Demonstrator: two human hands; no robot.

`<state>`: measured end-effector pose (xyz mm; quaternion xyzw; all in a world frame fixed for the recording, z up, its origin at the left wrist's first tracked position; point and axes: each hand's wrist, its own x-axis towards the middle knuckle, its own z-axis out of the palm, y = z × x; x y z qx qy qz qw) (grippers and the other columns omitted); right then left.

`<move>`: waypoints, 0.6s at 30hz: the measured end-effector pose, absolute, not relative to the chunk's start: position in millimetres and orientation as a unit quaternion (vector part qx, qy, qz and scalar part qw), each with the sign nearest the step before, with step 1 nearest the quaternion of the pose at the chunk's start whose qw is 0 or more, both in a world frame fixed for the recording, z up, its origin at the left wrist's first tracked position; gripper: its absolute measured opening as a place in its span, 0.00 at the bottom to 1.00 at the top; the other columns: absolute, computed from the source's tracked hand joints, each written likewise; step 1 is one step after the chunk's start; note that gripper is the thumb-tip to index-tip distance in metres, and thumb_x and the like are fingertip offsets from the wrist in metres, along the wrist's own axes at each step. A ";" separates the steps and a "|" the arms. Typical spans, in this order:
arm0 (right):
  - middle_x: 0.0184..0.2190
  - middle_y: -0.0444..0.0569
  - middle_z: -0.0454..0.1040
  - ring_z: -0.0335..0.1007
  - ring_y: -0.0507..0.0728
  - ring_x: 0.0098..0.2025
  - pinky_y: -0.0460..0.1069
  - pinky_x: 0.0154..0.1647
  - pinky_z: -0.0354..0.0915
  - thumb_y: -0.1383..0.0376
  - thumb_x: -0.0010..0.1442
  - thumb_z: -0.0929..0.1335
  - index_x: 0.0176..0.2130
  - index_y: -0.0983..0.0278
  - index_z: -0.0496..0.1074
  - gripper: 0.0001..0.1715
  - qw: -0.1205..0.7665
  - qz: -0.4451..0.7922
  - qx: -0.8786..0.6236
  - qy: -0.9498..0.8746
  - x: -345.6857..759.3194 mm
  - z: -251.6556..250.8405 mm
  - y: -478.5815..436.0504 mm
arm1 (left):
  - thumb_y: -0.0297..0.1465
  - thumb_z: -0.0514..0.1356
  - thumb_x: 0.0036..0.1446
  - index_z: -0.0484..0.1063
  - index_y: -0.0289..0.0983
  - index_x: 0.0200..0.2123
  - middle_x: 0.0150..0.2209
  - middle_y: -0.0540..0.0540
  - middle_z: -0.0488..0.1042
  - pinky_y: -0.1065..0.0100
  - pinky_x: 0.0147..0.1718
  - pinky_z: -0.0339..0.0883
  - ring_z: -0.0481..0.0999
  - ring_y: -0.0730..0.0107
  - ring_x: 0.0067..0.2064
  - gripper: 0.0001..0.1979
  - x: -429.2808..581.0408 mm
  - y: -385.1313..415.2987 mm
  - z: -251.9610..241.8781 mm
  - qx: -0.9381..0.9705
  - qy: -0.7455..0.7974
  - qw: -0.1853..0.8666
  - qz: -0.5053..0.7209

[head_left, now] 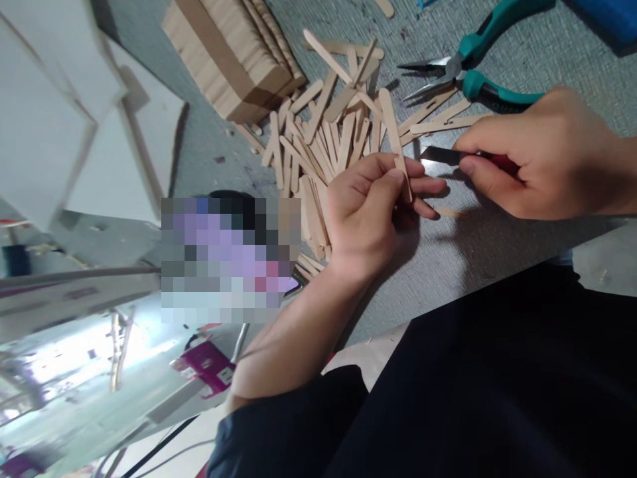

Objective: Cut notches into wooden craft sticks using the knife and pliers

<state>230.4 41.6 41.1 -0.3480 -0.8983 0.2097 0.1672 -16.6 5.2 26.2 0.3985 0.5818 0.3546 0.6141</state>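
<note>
My left hand (373, 206) pinches a wooden craft stick (393, 129) between thumb and fingers, its far end pointing away from me. Closed around a craft knife (440, 156) with a dark blade and a red handle, my right hand (537, 159) is just to the right. The blade tip is near the held stick but apart from it. A loose pile of craft sticks (343, 136) spreads beyond and beside my left hand. A few more sticks (442, 119) lie past the blade.
Long-nose pliers (452, 68) with teal handles lie open beyond my right hand. A banded bundle of craft sticks (233, 60) stands at the back left. White boards (129, 133) are at the far left. A blue object (607, 20) sits at the top right corner.
</note>
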 end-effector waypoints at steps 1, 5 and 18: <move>0.24 0.36 0.55 0.47 0.49 0.26 0.52 0.32 0.47 0.65 0.81 0.61 0.37 0.64 0.76 0.21 0.169 0.214 -0.349 -0.897 230.6 41.0 41.8 | 0.39 0.70 0.72 0.81 0.41 0.38 0.36 0.45 0.91 0.69 0.24 0.76 0.87 0.68 0.28 0.10 -17.3 5.4 26.1 0.396 0.580 0.616 0.356; 0.25 0.36 0.59 0.50 0.49 0.26 0.51 0.32 0.50 0.65 0.81 0.63 0.40 0.66 0.78 0.19 0.182 0.209 -0.348 -0.896 231.7 39.6 41.4 | 0.40 0.74 0.72 0.81 0.40 0.40 0.37 0.47 0.91 0.71 0.24 0.75 0.88 0.69 0.29 0.12 -18.9 3.6 23.2 0.414 0.572 0.610 0.360; 0.18 0.38 0.53 0.49 0.53 0.22 0.51 0.25 0.48 0.64 0.77 0.59 0.31 0.59 0.69 0.22 0.082 0.001 -0.312 -0.947 231.7 38.8 36.2 | 0.37 0.78 0.66 0.82 0.39 0.37 0.30 0.48 0.88 0.72 0.27 0.81 0.88 0.68 0.28 0.11 -15.2 0.3 23.2 0.499 0.595 0.534 0.334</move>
